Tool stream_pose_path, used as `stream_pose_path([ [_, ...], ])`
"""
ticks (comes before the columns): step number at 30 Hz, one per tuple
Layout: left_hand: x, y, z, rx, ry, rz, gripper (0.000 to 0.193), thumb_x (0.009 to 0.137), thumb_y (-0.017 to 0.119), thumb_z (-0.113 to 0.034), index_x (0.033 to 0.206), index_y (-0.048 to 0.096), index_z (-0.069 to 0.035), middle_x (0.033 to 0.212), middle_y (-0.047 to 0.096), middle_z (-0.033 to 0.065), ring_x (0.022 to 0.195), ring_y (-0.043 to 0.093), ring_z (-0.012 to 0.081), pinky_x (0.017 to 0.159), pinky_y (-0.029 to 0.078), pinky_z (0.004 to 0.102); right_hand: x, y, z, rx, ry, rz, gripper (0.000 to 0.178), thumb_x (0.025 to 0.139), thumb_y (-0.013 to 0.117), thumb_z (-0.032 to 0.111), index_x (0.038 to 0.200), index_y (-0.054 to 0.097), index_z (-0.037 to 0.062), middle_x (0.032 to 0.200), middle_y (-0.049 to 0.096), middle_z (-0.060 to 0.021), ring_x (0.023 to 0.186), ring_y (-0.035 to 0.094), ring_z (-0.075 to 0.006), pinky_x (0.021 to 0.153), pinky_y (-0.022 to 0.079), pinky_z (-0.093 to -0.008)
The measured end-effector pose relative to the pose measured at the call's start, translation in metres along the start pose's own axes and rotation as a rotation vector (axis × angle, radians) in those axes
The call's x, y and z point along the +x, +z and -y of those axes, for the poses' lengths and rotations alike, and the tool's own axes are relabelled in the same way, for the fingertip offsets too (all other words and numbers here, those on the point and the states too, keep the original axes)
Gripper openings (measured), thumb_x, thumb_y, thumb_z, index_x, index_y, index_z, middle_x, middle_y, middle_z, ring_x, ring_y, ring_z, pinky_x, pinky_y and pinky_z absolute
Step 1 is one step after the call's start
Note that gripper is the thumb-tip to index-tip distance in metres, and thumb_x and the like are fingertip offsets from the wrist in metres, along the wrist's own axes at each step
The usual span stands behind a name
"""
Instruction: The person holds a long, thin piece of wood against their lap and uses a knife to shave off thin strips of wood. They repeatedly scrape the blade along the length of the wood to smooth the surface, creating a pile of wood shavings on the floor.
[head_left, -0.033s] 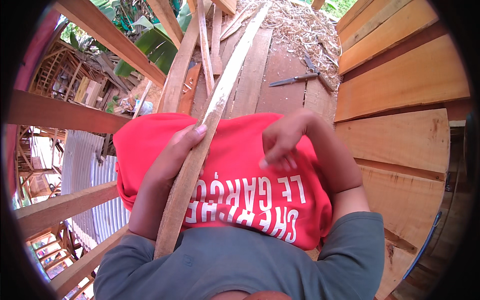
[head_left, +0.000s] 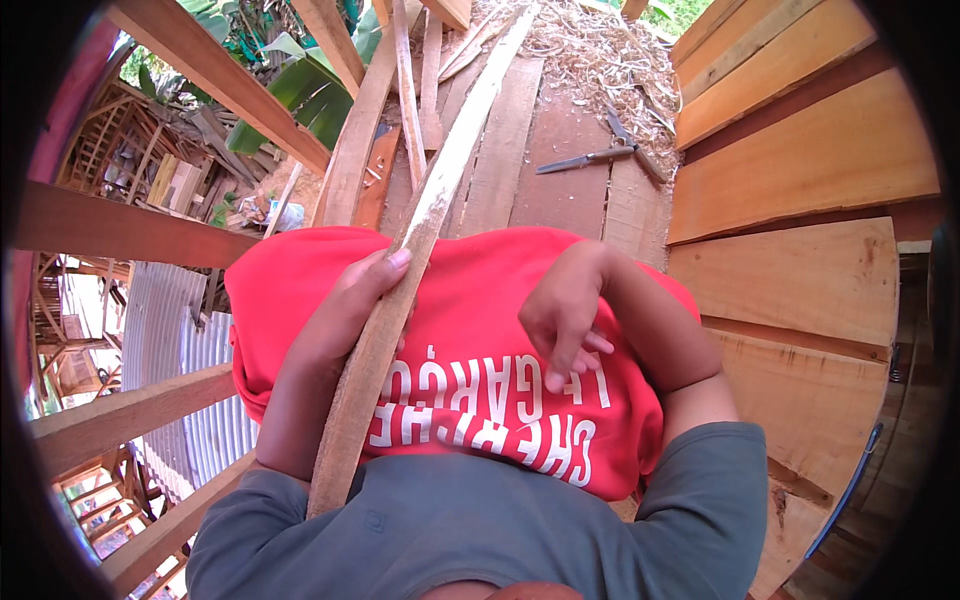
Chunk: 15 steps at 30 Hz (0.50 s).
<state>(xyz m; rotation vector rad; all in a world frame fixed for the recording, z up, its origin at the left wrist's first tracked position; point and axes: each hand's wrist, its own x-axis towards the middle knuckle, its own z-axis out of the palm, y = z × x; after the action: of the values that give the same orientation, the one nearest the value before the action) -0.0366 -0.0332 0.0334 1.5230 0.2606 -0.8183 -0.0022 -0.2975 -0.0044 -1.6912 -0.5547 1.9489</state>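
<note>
A long, narrow wooden strip (head_left: 385, 330) runs slantwise from against my shirt, over my lap, to the far floor. Its far half is bright in the sunlight. My left hand (head_left: 362, 292) is wrapped round the strip near its middle, thumb on top and fingers hidden beneath. Over my lap lies a red cloth garment (head_left: 470, 290) with white lettering. My right hand (head_left: 568, 318) hangs bent at the wrist just over the cloth, loosely curled with fingers apart and nothing visible in them. Whether its fingertips touch the cloth I cannot tell.
A knife-like bladed tool (head_left: 585, 160) rests on the plank floor (head_left: 560, 130), near curled wood shavings (head_left: 620, 70). A board wall (head_left: 790, 270) closes the right side. Timber rails (head_left: 130, 225) and leaning boards (head_left: 355, 150) stand left, with corrugated metal sheet (head_left: 215, 400) beyond.
My right hand has shifted slightly down and right over the red cloth, its wrist lower. My left hand and the wooden strip stay almost where they were.
</note>
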Motion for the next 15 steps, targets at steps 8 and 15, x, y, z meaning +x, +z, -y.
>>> stream_pose_path([
  [8,-0.003,0.001,-0.001,-0.007,0.05,0.045,0.053,0.096,0.053,-0.048,0.116,0.058,0.001,0.068,0.051,0.0015,0.044,0.049,0.0088,0.038,0.039,0.021,0.027,0.01,-0.001,0.027,-0.049,0.117,0.052,0.097,0.061,0.043,0.095,0.068,-0.0086,0.085,0.074,-0.0174,0.066,0.072,-0.0251,0.061,0.061,-0.0327],
  [15,-0.003,-0.001,0.001,-0.022,0.043,0.035,0.053,0.096,0.054,-0.049,0.117,0.058,0.0,0.067,0.051,0.0017,0.043,0.049,0.0089,0.038,0.039,0.0211,0.056,-0.007,-0.038,0.222,-0.248,-0.323,0.045,0.1,0.058,0.037,0.105,0.067,-0.0059,0.092,0.074,-0.0155,0.082,0.073,-0.0231,0.075,0.061,-0.034],
])
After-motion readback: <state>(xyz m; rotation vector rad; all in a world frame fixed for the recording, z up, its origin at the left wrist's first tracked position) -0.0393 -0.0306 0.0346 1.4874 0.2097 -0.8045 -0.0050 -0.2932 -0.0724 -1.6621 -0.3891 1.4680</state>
